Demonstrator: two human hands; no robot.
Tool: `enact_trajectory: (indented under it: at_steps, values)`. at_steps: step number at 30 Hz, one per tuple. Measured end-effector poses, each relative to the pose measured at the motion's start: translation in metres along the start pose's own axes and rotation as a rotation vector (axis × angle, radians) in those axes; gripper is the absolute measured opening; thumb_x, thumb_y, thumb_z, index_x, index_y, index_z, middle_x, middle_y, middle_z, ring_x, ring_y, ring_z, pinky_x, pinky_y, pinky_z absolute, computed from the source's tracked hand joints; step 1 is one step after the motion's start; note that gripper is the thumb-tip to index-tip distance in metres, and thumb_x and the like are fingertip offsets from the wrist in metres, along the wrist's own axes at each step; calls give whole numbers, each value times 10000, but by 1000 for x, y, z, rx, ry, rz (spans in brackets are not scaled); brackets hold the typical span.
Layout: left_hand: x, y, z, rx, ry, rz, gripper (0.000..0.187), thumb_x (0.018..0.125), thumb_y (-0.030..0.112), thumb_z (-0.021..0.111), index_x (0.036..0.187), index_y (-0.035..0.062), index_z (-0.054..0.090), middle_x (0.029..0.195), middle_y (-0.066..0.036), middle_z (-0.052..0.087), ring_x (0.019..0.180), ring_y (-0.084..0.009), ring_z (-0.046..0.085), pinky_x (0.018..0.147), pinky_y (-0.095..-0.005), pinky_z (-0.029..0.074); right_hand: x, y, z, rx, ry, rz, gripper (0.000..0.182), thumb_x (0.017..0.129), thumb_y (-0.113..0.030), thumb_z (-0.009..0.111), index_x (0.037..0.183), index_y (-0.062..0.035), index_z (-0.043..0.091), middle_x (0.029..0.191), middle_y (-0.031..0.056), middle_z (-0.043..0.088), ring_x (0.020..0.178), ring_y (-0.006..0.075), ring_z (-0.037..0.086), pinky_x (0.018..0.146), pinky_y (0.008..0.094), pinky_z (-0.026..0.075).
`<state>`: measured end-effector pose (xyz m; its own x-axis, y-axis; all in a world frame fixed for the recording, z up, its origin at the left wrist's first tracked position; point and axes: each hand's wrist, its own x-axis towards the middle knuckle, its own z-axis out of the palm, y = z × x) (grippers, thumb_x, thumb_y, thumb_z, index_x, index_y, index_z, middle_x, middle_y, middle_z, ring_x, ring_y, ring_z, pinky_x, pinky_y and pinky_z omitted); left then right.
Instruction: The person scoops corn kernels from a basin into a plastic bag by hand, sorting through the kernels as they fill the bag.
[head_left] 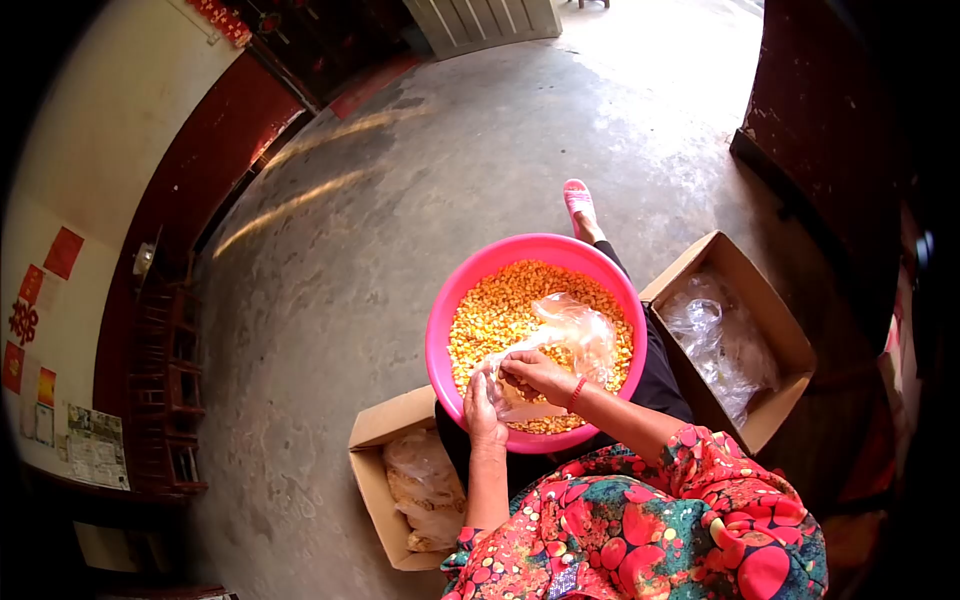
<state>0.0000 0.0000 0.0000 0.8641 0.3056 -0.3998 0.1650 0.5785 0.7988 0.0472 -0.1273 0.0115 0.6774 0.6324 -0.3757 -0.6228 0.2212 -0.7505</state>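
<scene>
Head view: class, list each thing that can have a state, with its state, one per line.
Left hand: closed on the plastic bag's edge
Right hand: fingers bent, pinching the plastic bag
Plastic bag: crumpled, lying partly over the kernels
Kernels: loose
Pink basin: upright, holding kernels
Left box: open, with bags inside
Right box: open, holding crumpled clear plastic
Pink slipper: worn on a foot

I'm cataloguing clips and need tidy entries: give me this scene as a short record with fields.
Left hand: holds the edge of a thin clear plastic bag
Right hand: fingers closed on the same bag
Container: round pink basin
Contents: loose yellow-orange kernels
Left: open brown cardboard box, yellowish contents in clear plastic
Right: second open brown cardboard box, crumpled clear plastic
Floor: bare grey
</scene>
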Motion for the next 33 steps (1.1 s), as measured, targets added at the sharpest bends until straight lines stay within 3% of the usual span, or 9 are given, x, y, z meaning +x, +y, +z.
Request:
enact_trajectory:
  at_steps: [6, 12, 14, 17, 21, 25, 29, 31, 33]
  values:
    - [-2, 1, 1, 12, -58, 8, 215, 869, 186, 475, 1033, 69, 551, 761, 40, 525, 590, -37, 424, 499, -157, 353, 9, 13, -4, -287, 216, -309, 226, 850, -212, 457, 818, -17, 567, 676, -7, 518, 576, 94, 484, 529, 235, 410]
    - [1, -1, -3, 29, -16, 1, 190, 871, 203, 470, 987, 80, 558, 705, 36, 502, 548, -36, 401, 452, -161, 326, -8, 6, -3, -826, 321, -545, 141, 763, -138, 533, 772, -5, 577, 690, 110, 558, 649, 206, 533, 610, 306, 429]
    - [1, 0, -8, 5, -137, -89, 203, 878, 223, 456, 974, 72, 553, 633, 41, 456, 505, -33, 374, 413, -167, 293, -7, 16, -12, -1049, 394, -853, 115, 729, -130, 562, 750, -18, 575, 697, 151, 546, 647, 266, 531, 594, 332, 424]
    - [-2, 3, -1, 36, -72, -90, 221, 880, 228, 447, 981, 58, 546, 578, 53, 400, 472, -35, 357, 384, -174, 264, -15, 14, -13, -1017, 385, -932, 100, 728, -116, 574, 737, -17, 565, 677, 144, 539, 630, 288, 519, 584, 349, 421]
    - [0, 1, 2, 69, -58, -42, 243, 879, 213, 446, 1025, 40, 533, 664, 35, 485, 526, -45, 407, 425, -168, 314, -23, 0, -2, -877, 283, -757, 88, 750, -92, 570, 767, -6, 567, 690, 139, 547, 637, 235, 540, 584, 318, 431]
    - [-3, 2, 7, 93, -21, 33, 281, 868, 193, 464, 1089, 28, 521, 942, -17, 568, 675, -43, 465, 548, -167, 391, -14, -16, 8, -513, 100, -681, 128, 842, -74, 496, 827, 34, 562, 692, 25, 553, 666, 82, 521, 579, 241, 434]
    - [0, 1, -2, 146, 16, -40, 202, 864, 218, 478, 986, 82, 565, 729, 21, 522, 570, -46, 434, 473, -159, 344, 12, -40, -5, -642, 424, -732, 126, 800, -118, 536, 780, 1, 570, 650, 112, 554, 575, 160, 524, 534, 276, 415]
    - [2, -2, -6, 118, -18, -17, 170, 862, 215, 485, 940, 95, 576, 801, 45, 552, 637, -51, 469, 535, -170, 382, 35, -38, -25, -685, 475, -708, 110, 775, -123, 543, 772, -23, 589, 709, 139, 558, 662, 242, 547, 600, 337, 435]
    - [-2, 4, -2, 95, -14, -97, 162, 865, 229, 481, 922, 103, 565, 680, 40, 503, 547, -49, 435, 454, -163, 333, 47, -37, -42, -974, 564, -736, 85, 744, -107, 545, 774, -48, 598, 766, 139, 550, 749, 290, 530, 690, 379, 429]
